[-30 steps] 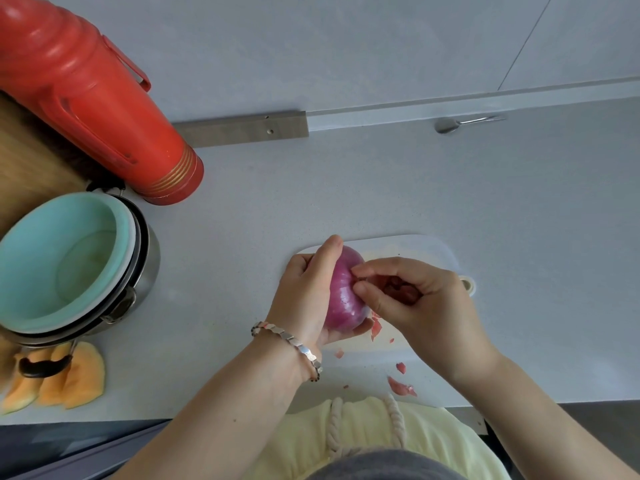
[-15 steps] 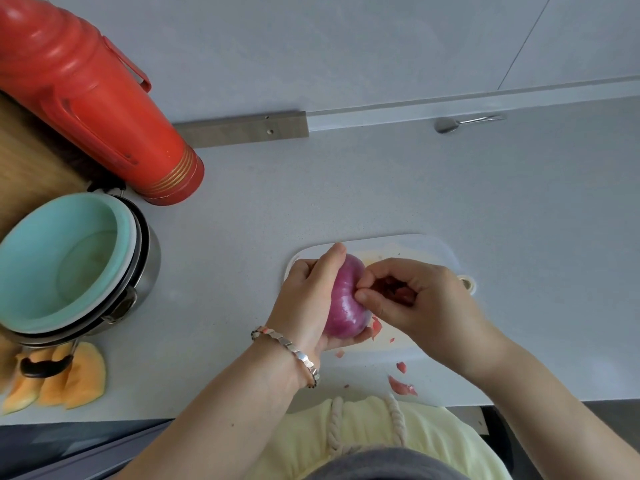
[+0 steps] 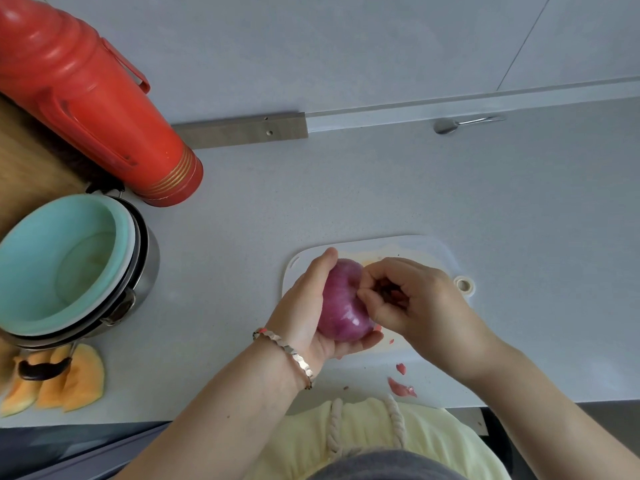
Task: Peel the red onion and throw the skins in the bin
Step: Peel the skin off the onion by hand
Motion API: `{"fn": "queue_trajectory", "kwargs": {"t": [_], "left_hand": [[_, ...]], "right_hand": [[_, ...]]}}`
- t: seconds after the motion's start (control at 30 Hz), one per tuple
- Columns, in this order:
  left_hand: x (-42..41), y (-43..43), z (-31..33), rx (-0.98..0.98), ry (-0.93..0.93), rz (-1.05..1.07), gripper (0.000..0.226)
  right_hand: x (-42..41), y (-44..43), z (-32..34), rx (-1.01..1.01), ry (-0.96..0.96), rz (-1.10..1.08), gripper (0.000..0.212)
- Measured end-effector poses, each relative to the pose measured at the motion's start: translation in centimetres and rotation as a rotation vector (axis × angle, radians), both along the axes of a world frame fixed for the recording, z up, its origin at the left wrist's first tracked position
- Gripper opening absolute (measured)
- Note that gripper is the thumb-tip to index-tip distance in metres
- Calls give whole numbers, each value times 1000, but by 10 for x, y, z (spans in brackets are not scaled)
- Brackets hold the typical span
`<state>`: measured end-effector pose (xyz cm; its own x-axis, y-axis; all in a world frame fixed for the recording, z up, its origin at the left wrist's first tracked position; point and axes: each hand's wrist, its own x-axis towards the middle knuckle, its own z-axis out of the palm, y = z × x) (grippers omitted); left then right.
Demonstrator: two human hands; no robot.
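Subject: red onion [image 3: 341, 303], held off the surface over the near-left part of a white cutting board [image 3: 426, 251], at about 5 o'clock from the centre of the view.

Orientation: the onion shows as an oval. Its long axis runs from roughly 12 o'clock to 6 o'clock, and the surface stripes follow that line. The broader, glossy end lies toward 6 o'clock. Which end is root and which is stem cannot be told, as fingers cover both.

Left hand [image 3: 304, 306]: wrapped round the onion's 9 o'clock side. One fingertip reaches over the 12 o'clock end, and the other fingers cup beneath the 6 o'clock end. A bracelet [image 3: 287, 351] sits at the wrist.

Right hand [image 3: 415, 303]: fingers tightly curled, with thumb and forefinger tips pinching at the onion's surface on its 2 o'clock flank. Dark reddish matter shows inside the curl; it cannot be identified with certainty.

Skin scraps [image 3: 401, 388]: several small pink pieces lie on the counter [image 3: 346, 185] at 5 o'clock of the onion, near the front edge.

Other items: red flask [image 3: 86, 98] at 10 o'clock; steel pot [image 3: 145, 271] with a teal bowl [image 3: 59, 261] nested inside at 9 o'clock; melon slices [image 3: 69, 379] at 8 o'clock; spoon [image 3: 464, 123] at 1 o'clock, by the wall.
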<state>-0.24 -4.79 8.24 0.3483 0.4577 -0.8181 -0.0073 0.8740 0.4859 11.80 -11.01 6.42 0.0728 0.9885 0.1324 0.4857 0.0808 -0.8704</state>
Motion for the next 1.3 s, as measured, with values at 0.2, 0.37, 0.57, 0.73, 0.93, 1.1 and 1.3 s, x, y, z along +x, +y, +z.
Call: {"fn": "queue_trajectory", "kwargs": {"t": [0.2,0.37,0.57,0.73,0.93,1.1,1.3], "left_hand": [[-1,0,1,-30,-84,53,47],[-3,4,0,13,-86,60,51],[-3,6,-3,61,-67,43,50],[-4,7,-3,78,-46,23,37],[0,3,-3,163,-45,-57,32],[1,3,-4,184,12,-54,34],[1,4,0,195,96,-18,43]], "right_hand": [[6,0,1,-128,572,-222,32],[11,0,3,-217,744,-274,23],[6,-2,7,-296,678,-275,46],[2,-4,9,-320,617,-324,33],[-8,-5,13,-130,429,-300,17],[-11,-4,8,-8,197,-304,20],[-12,-4,13,-69,224,-279,27]]}}
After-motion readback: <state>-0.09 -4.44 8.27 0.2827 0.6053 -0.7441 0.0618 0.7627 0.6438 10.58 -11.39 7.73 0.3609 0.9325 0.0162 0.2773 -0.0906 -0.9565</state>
